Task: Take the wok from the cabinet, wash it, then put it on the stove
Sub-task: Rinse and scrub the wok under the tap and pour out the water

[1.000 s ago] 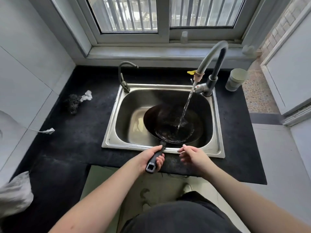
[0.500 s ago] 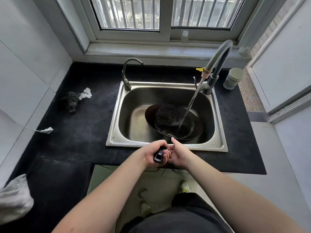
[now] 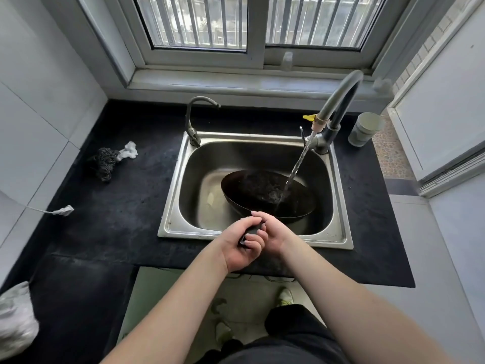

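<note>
A black wok (image 3: 262, 190) lies tilted in the steel sink (image 3: 173, 206), with its dark handle (image 3: 252, 230) pointing toward me over the sink's front rim. Water runs from the tall grey faucet (image 3: 338, 101) into the wok's right side. My left hand (image 3: 241, 245) is wrapped around the handle. My right hand (image 3: 273, 232) presses against the same handle from the right, its fingers overlapping my left hand's fingers. Most of the handle is hidden under both hands.
A steel-wool scourer (image 3: 105, 164) with a white scrap lies on the black counter (image 3: 118, 219) left of the sink. A small second tap (image 3: 194, 122) stands at the sink's back left. A grey cup (image 3: 364, 128) sits at the back right. A white bag (image 3: 15, 319) lies at the lower left.
My right hand came in from beside the handle and closed onto it next to my left hand. The wok has shifted slightly in the sink while the water keeps running.
</note>
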Demonstrator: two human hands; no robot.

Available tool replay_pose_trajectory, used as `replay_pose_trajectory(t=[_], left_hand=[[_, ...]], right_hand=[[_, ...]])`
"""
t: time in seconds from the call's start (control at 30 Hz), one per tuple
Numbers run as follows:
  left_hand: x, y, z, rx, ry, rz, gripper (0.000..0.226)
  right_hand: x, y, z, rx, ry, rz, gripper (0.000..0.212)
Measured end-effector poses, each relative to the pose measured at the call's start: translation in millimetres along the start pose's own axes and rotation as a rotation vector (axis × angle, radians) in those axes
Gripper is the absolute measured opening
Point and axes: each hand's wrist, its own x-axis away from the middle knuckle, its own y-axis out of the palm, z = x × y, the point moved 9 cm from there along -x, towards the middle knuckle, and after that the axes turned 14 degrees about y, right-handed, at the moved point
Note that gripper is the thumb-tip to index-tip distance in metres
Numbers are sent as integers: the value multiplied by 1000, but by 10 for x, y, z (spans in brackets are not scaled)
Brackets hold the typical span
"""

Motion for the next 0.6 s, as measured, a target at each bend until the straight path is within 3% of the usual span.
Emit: replay_pose_trajectory(t=[0.17,0.3,0.47,0.6], left_hand=[[72,-256,21,-127,-19,66,35],[120,-421,-25,-201,-36,86,29],[129,-412,3,-237,40,111,24],[119,-336,139,-337,100,116,22]], right_hand=[[-70,120,53,-26,25,-7,32],[-171,134,107,-76,33,0,32],[-100,175,70,-189,-7,-48,30],[-117,246,16,-238,-72,-51,41]])
